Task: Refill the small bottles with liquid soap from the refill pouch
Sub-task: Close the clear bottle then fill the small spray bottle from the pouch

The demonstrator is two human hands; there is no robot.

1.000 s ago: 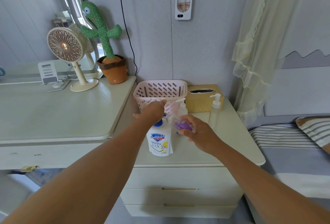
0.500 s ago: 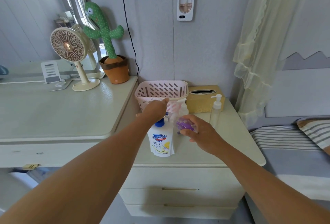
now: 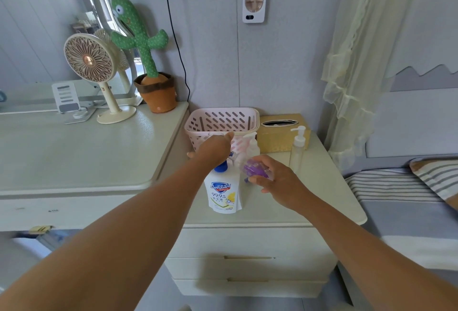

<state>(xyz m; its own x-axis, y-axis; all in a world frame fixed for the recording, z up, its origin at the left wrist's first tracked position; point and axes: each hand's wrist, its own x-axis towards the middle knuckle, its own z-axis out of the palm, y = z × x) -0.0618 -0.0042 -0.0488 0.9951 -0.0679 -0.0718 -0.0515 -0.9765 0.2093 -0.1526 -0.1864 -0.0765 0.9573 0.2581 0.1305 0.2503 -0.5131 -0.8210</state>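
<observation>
On the low tabletop (image 3: 322, 194) beside the bed, the refill pouch (image 3: 224, 195) stands upright with its blue cap (image 3: 221, 167) on, just in front of the pink basket (image 3: 223, 120). The left hand (image 3: 214, 148) sits right over the pouch's top with its back to the camera. Its fingers are hidden, so I cannot tell whether it grips the upper edge or merely rests there. The right hand (image 3: 278, 181) has its fingers curled round a small purple bottle (image 3: 255, 169), held tilted just right of the cap and clear of the surface. A second small bottle with a white pump (image 3: 250, 146) stands behind it near the basket, and a taller clear pump bottle (image 3: 297, 149) stands by the gold tissue box (image 3: 282, 137). This looks like the setting-up step, with no pouring begun; whether the purple bottle is already open is too blurred to say. The next move probably calls for unscrewing the blue cap while steadying the soft pouch. After that, the spout must meet the bottle's narrow neck before any gentle squeeze, or soap will run down the outside.
</observation>
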